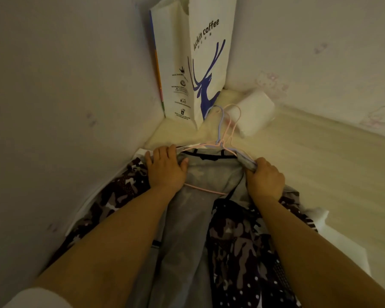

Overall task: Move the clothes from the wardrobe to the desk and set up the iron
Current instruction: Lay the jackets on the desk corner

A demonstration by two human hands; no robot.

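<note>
A pile of clothes lies on the pale desk (320, 165): a grey garment (187, 230) on top, camouflage-patterned clothes (238, 247) beneath and to both sides. Thin pink and lilac wire hangers (222, 132) stick out of the pile's far end, hooks pointing toward the corner. My left hand (165, 168) lies flat with fingers apart on the left shoulder of the grey garment. My right hand (265, 176) is closed around the right shoulder of the grey garment and the hanger end. No iron is in view.
A tall white paper coffee bag (200, 63) with a blue deer print stands in the corner where two walls meet. A white tissue pack (252, 112) lies beside it against the right wall. Bare desk surface stretches to the right of the clothes.
</note>
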